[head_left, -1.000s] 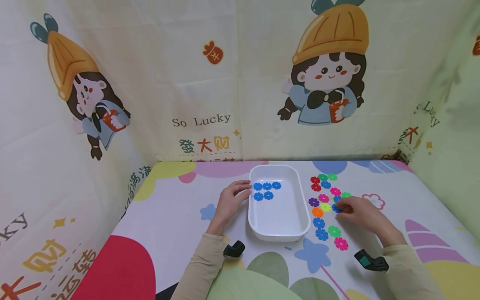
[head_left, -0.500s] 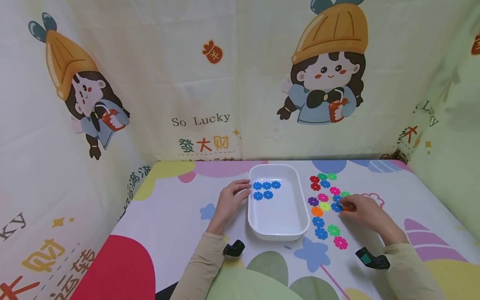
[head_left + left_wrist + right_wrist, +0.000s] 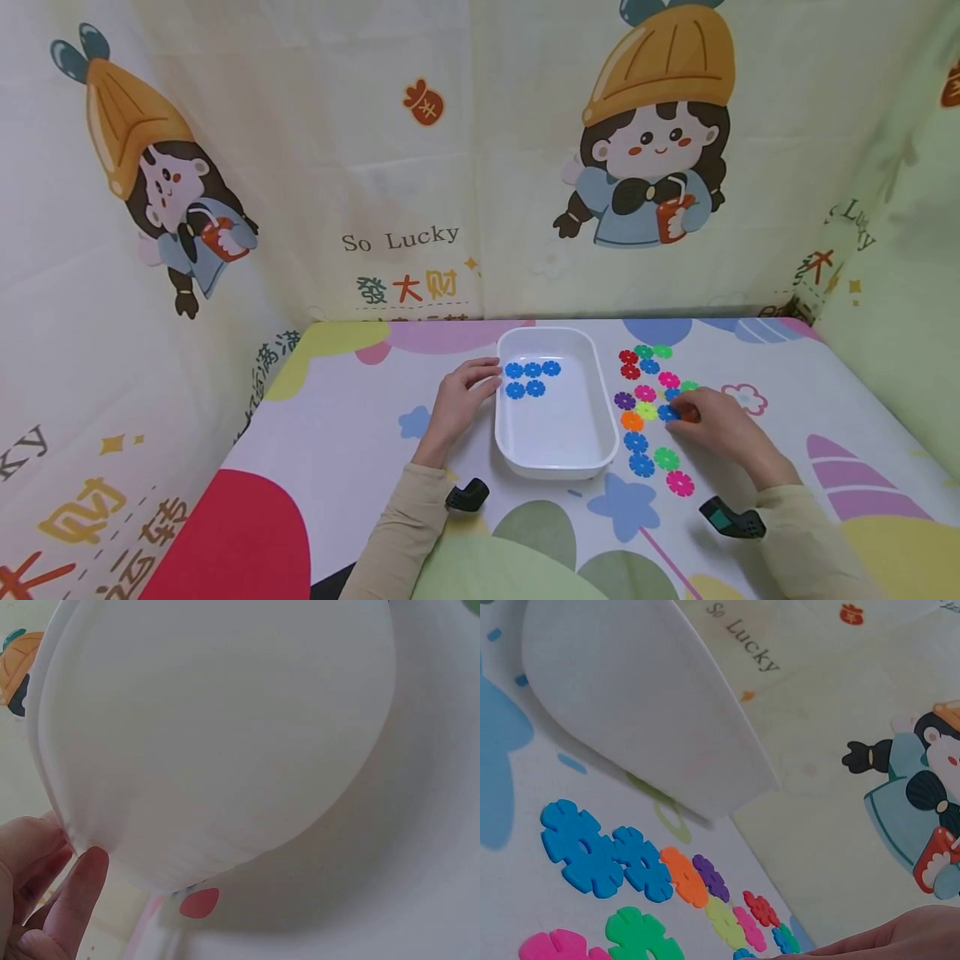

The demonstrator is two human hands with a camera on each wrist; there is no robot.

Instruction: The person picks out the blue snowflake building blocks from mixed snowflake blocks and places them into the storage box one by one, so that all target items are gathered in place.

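Observation:
A white plastic tray [image 3: 557, 433] stands mid-table, with several blue snowflake discs [image 3: 532, 369] lying inside at its far left. My left hand [image 3: 459, 404] holds the tray's left edge; in the left wrist view a fingertip [image 3: 91, 859] presses its outer wall. To the right of the tray, my right hand [image 3: 720, 421] reaches down to the loose discs, thumb and forefinger around a blue snowflake disc [image 3: 666, 412]. Part of an orange disc shows beneath that hand. In the right wrist view only a strip of the right hand [image 3: 889, 939] is visible at the bottom.
Loose discs lie right of the tray: red [image 3: 630, 372], purple [image 3: 625, 401], orange [image 3: 632, 422], yellow [image 3: 646, 411], green [image 3: 666, 458], pink [image 3: 680, 483] and blue [image 3: 641, 464]. Patterned cloth [image 3: 517, 167] hangs behind the table.
My right hand draws back slightly right, uncovering the blue disc and an orange one, then moves left again onto the blue disc. The left hand stays at the tray.

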